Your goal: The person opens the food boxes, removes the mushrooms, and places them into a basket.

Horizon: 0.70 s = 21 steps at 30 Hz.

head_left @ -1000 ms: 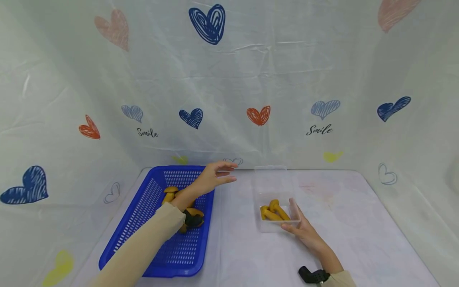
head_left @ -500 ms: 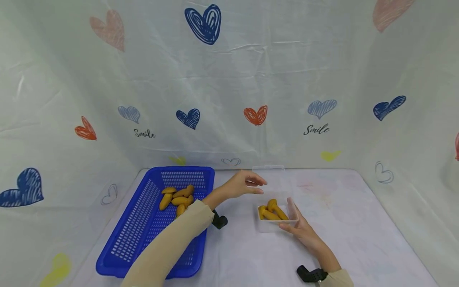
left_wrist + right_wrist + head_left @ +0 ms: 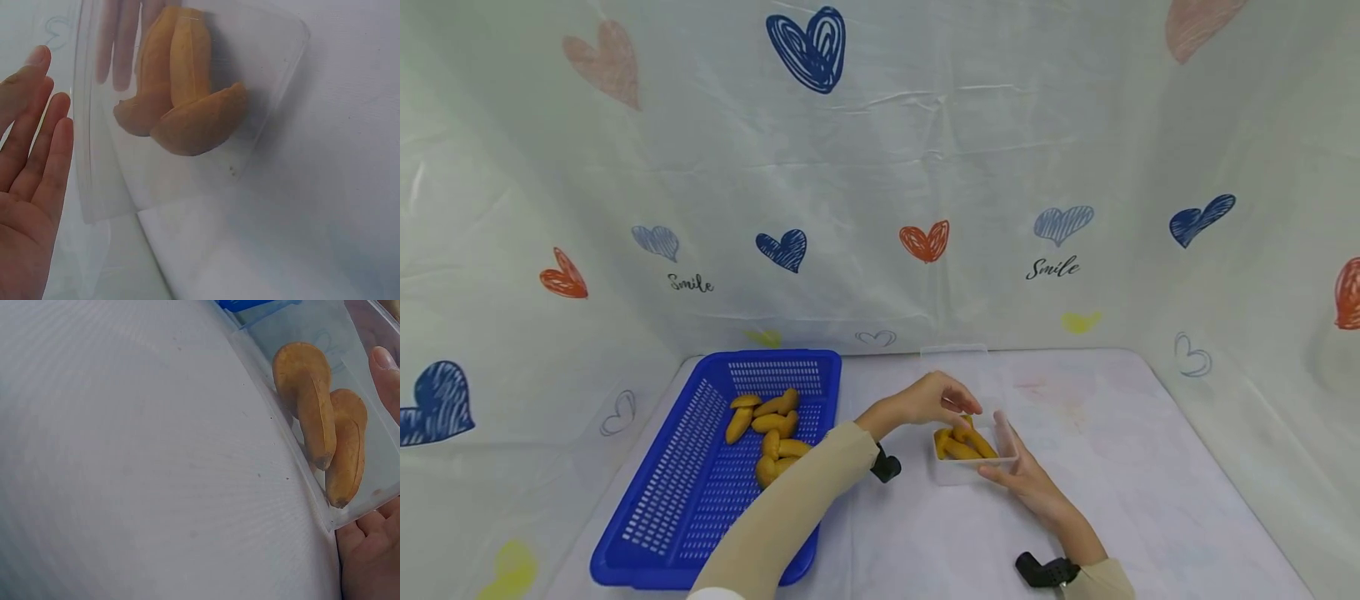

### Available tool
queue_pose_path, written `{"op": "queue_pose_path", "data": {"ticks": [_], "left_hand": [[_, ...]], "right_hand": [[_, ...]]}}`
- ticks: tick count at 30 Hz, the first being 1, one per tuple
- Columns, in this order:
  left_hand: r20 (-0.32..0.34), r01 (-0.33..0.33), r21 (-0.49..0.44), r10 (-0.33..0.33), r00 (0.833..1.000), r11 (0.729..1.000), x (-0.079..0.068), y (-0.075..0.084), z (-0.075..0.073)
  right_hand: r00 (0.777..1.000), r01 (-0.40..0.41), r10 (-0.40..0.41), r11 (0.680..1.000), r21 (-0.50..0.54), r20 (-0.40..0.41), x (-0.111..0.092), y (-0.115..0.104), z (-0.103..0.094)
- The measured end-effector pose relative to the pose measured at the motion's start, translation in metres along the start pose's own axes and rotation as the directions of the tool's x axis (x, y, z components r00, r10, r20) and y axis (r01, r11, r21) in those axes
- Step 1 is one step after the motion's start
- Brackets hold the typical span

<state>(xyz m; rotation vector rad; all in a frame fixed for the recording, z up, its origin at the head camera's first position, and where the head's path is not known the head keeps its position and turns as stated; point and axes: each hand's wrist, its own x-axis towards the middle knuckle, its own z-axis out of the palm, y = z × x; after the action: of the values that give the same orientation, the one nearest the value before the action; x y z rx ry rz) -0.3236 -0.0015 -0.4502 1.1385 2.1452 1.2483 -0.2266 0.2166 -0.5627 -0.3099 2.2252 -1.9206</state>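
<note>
Mushrooms (image 3: pixel 959 450) sit in the clear box (image 3: pixel 957 474) on the right-hand side of the table (image 3: pixel 910 542), piled close to the rim! Right hand (image 3: pixel 1030 485) grips the box at its right side, thumb to the front, fingers up along the wall. And the left hand (image 3: pixel 928 400) hangs right over the pile, fingers loose, nothing showing in its hold; whether the tips touch a mushroom, I can't tell. Over in the blue basket (image 3: pixel 703 500), more mushrooms (image 3: pixel 775 422) lie loose.

Now, the danger! A low sweep of those left fingers could snag a cap and flip a mushroom over the rim. If the right hand slackens, the box, which looks light, might slide or tip under a nudge. And that thin clear flap (image 3: pixel 953 347) behind it? Catch it with a sleeve and everything could lurch.
</note>
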Motion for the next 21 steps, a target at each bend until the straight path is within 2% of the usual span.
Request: {"op": "queue_pose_path", "data": {"ticks": [7,12,16,21], "left_hand": [[0.054,-0.024,-0.013,0.025,0.998,1.0,0.008,-0.006,0.01],[0.072,0.008,-0.004,-0.007,0.997,1.0,0.017,-0.013,0.019],[0.125,-0.004,0.067,-0.005,0.992,0.998,0.023,-0.016,0.023],[0.177,-0.072,0.199,0.037,0.984,0.977,0.028,-0.017,0.026]], "right_hand": [[1.0,-0.012,0.012,1.0,0.004,0.001,-0.001,-0.001,0.0],[1.0,0.006,-0.006,1.0,0.023,0.007,-0.001,0.001,-0.001],[1.0,0.018,-0.019,0.999,0.035,0.024,0.0,0.004,-0.002],[0.999,0.016,-0.019,0.998,0.059,0.047,0.001,0.006,-0.003]]}}
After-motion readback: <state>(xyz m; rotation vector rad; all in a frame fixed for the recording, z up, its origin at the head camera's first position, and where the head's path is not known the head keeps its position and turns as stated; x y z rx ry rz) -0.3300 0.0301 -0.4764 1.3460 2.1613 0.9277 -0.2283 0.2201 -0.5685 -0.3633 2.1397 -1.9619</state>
